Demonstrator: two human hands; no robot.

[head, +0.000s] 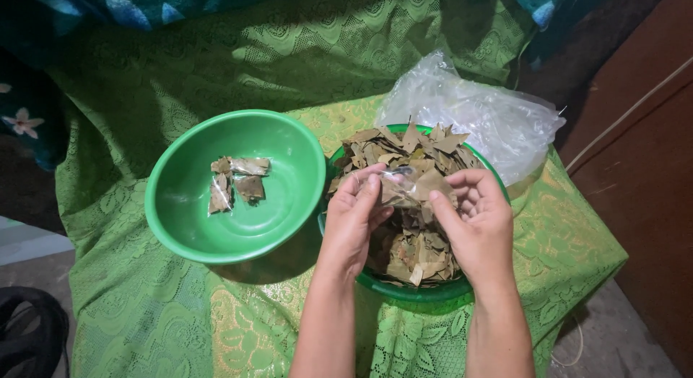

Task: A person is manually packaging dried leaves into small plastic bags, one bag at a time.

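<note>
My left hand (357, 212) and my right hand (473, 219) are together over a green bowl (404, 291) heaped with dried brown leaves (411, 248). Between their fingertips they hold a small clear plastic packet (404, 184) with leaf pieces in it. To the left stands a larger green bowl (180, 205) that holds three small clear packets of dried leaves (234, 183) on its bottom.
Both bowls sit on a small table covered with a green lace cloth (144, 313). A crumpled clear plastic bag (476, 114) lies behind the leaf bowl. A dark wooden panel (642, 168) stands at the right. The floor (621, 342) shows beyond the table's corner.
</note>
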